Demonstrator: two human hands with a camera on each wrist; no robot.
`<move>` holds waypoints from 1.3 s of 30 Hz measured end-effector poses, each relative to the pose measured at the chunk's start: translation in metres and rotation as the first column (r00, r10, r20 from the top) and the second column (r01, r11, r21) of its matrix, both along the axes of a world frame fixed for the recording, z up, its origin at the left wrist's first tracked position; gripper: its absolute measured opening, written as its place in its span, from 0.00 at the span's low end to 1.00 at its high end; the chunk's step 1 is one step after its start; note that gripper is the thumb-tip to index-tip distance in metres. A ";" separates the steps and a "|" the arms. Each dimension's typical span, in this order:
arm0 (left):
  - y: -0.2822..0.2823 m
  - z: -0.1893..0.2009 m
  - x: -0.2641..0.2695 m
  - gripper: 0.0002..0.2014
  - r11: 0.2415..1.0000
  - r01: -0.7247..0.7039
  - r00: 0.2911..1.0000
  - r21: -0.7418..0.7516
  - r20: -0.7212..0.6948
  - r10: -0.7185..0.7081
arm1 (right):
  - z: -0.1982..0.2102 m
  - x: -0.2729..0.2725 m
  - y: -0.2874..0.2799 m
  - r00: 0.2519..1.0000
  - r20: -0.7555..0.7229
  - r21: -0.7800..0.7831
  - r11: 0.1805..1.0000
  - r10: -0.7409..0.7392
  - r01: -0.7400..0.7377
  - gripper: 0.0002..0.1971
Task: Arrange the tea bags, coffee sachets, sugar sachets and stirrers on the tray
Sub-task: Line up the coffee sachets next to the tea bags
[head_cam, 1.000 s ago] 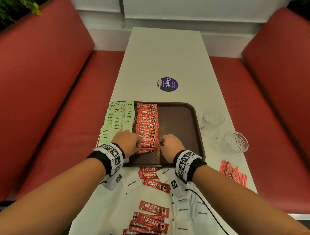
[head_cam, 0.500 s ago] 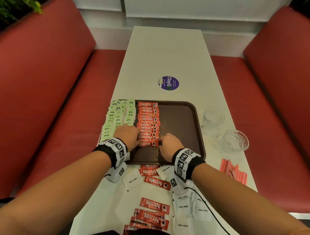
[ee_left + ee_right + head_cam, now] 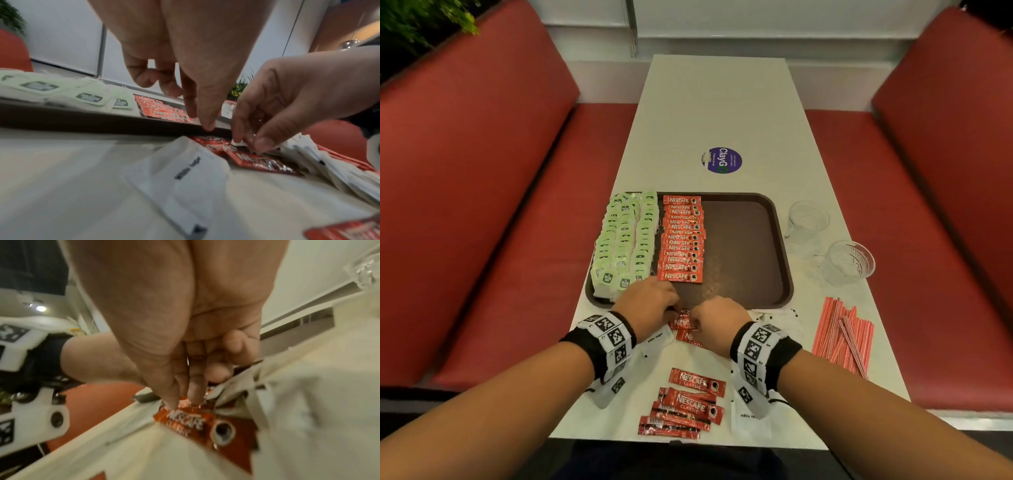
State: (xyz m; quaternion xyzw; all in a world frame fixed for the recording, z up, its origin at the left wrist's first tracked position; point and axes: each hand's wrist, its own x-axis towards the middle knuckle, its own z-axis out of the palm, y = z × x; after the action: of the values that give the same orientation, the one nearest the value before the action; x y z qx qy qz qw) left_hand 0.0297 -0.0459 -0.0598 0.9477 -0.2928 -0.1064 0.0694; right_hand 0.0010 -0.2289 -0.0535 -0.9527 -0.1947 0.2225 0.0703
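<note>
Both hands had drawn back off the tray (image 3: 784, 246) since the earlier frames and sat at lower centre of the head view, over the loose coffee sachets (image 3: 685, 323) just below the tray's near rim.

Left hand (image 3: 647, 301): fingers pointed down, loosely spread, gripping nothing visible; thumb tip near the rim in the left wrist view.

Right hand (image 3: 717, 320): thumb and forefinger pinched onto a sachet end, probably to lift it for the red column (image 3: 681, 240) on the tray. Head view hid this grip behind the knuckles; right wrist view showed the fingertips (image 3: 194, 395) on the Nescafe wrapper.

Tea bags (image 3: 625, 240) filled the tray's left side. Sugar sachets (image 3: 659, 337) and stirrers (image 3: 842, 334), lower right, lay off the tray. Right half of tray bare, presumably reserved for them.
</note>
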 end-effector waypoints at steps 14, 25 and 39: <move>-0.011 0.006 -0.026 0.15 0.953 0.024 0.998 0.301 -0.067 -0.004 | -0.012 -0.024 -0.002 0.999 0.031 -0.004 1.000 0.029 -0.029 0.05; -0.015 0.014 -0.031 0.11 0.974 -0.064 0.994 0.216 -0.073 0.081 | 0.010 -0.032 -0.018 0.994 0.022 0.252 0.962 -0.110 0.101 0.08; 0.006 0.045 -0.006 0.03 0.974 -0.099 0.990 -0.205 -0.123 0.074 | 0.025 -0.005 -0.031 0.974 0.145 0.363 0.925 -0.172 0.109 0.07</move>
State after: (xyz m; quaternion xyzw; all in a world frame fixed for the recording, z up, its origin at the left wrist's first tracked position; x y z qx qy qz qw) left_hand 0.0236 -0.0397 -0.0148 0.9392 -0.2564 -0.1256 0.1907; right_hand -0.0041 -0.2599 -0.0288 -0.9519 -0.1678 0.0940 0.2385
